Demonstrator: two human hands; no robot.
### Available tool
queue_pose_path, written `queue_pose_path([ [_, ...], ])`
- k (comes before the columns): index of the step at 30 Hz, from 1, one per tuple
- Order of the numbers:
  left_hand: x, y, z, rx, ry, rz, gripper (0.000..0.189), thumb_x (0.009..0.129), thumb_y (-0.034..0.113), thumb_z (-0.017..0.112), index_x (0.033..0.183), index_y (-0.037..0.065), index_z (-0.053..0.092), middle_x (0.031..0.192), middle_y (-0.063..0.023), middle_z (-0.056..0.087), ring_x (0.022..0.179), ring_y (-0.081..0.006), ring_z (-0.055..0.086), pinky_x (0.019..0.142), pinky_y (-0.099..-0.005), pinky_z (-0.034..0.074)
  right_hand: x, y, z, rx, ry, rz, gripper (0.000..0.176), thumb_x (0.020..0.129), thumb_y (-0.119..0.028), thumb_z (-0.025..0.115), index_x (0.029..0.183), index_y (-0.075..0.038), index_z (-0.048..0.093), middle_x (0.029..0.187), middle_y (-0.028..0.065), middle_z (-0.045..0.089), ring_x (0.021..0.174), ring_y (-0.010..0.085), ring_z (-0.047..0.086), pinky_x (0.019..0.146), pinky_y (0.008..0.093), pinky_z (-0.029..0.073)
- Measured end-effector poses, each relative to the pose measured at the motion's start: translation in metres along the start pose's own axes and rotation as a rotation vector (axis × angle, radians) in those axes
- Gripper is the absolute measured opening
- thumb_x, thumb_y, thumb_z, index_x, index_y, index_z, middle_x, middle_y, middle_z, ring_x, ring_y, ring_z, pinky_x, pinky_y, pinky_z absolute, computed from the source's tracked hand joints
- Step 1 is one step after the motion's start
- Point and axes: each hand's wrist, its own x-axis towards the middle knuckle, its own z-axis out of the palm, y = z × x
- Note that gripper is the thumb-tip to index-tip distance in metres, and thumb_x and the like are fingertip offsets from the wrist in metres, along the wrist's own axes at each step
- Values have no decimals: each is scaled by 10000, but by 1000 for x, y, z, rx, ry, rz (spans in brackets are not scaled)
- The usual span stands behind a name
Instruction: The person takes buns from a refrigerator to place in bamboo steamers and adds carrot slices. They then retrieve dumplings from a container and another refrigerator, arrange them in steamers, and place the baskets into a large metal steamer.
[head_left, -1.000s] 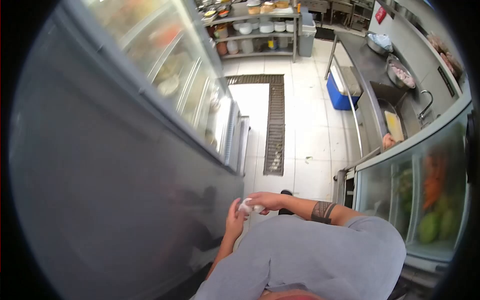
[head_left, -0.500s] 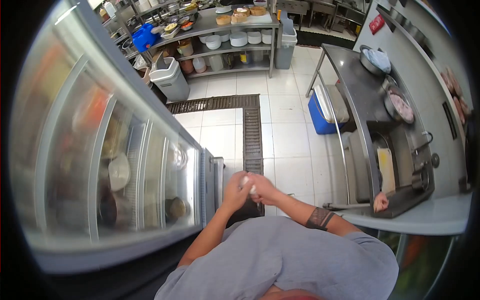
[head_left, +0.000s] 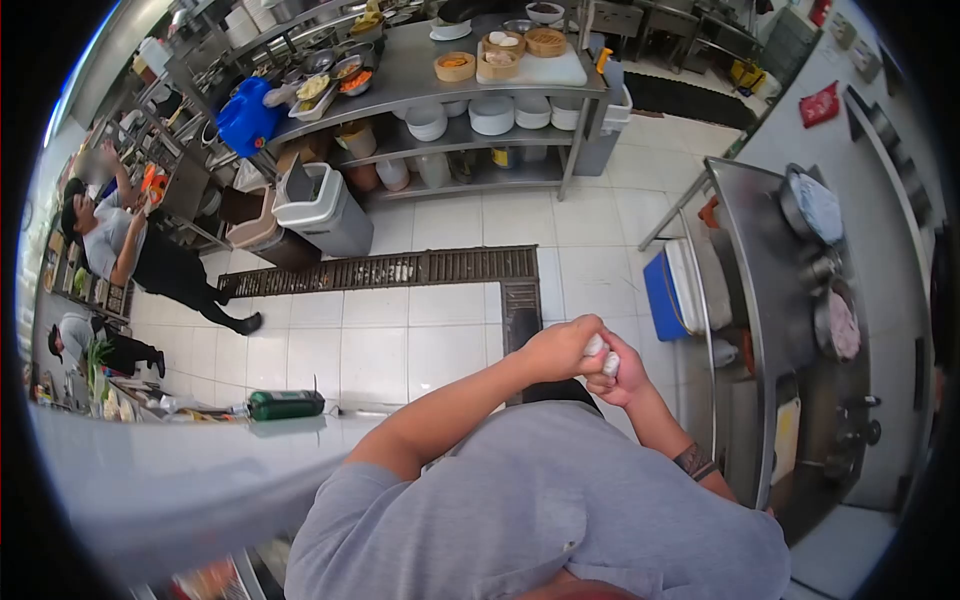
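In front of my body both hands meet, fingers curled together around a soft-looking white lump (head_left: pixel 595 345). My left hand (head_left: pixel 562 346) is closed over it from the left. Against its other side presses my right hand (head_left: pixel 628 374), fingers bent in. Only small white parts show between the fingers, so I cannot tell what kind of thing it is. The hands are above the tiled floor, away from any counter.
On my right stands a steel sink counter (head_left: pixel 745 225) with bowls, a blue cooler (head_left: pixel 663 297) below it. Ahead, a steel table (head_left: pixel 400 75) bears bamboo steamers (head_left: pixel 455 67). Grey bins (head_left: pixel 325 215) stand beside it. A floor drain (head_left: pixel 400 270) crosses the tiles. Two people (head_left: pixel 115 235) are at the left.
My view has swung left: the glass-front fridge has mostly gone from sight, and two people and a white surface now show at left. My hands stay together around the white lump.
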Motion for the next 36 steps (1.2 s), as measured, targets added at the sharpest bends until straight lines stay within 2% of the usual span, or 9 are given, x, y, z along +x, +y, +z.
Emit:
queue_pose_path([
  [3,76,-70,-57,114,54,-25,523,940,420,718,1251,28,565,1043,-246,704,918,-460,713,814,-493,577,119,-58,-9,308,-26,-23,402,1099,-486,462,983,-141,632,632,-22,536,404,95,406,372,251,307],
  [7,163,-149,-162,-34,266,-132,468,991,402,715,1236,30,570,871,-186,700,840,-377,731,733,-462,579,275,-180,22,50,-41,65,369,1078,-477,528,971,-141,637,661,-19,573,411,101,405,393,257,316],
  [11,225,-228,-307,-777,432,-445,291,1078,270,642,1264,47,614,886,-32,664,745,-132,658,657,-320,562,375,-303,79,-297,-42,16,415,1122,-470,481,1071,-85,627,834,73,690,442,91,446,409,250,332],
  [13,263,-288,-372,-1060,554,-405,320,1066,258,663,1303,47,620,938,-29,665,737,-140,652,665,-305,559,414,-353,105,-324,-29,15,439,1137,-452,462,1174,-45,621,927,113,708,470,85,464,413,247,335],
  [17,351,-399,-506,-669,504,-474,372,1029,259,696,1315,35,615,966,-46,665,834,-152,656,740,-320,561,495,-423,118,-352,-25,-57,427,1130,-388,501,1310,-16,610,964,123,716,484,79,468,418,243,331],
  [21,456,-499,-606,274,562,-373,559,867,322,799,1266,-35,636,1143,-277,722,1055,-431,718,912,-475,566,551,-469,143,-483,58,-82,287,1107,-303,530,1208,-51,621,921,146,728,491,57,468,407,229,304],
  [27,553,-554,-677,583,-146,-260,551,848,253,775,1311,-3,622,1285,-256,681,1171,-414,664,1005,-473,544,630,-544,214,-1052,475,66,353,961,-393,749,1080,-62,722,843,46,721,538,68,507,456,241,349],
  [32,578,-578,-692,480,-230,-238,563,857,274,793,1336,29,627,1353,-228,646,1214,-393,650,1047,-471,527,733,-615,251,-2116,310,-161,373,854,-375,758,965,-18,778,936,176,768,865,308,755,759,405,582],
  [36,567,-591,-694,509,-137,-117,538,846,258,822,1313,67,635,1304,-183,662,1205,-360,661,1024,-460,544,821,-651,312,-2325,436,175,346,794,-358,790,1011,-88,807,1092,169,778,1040,308,753,865,445,599],
])
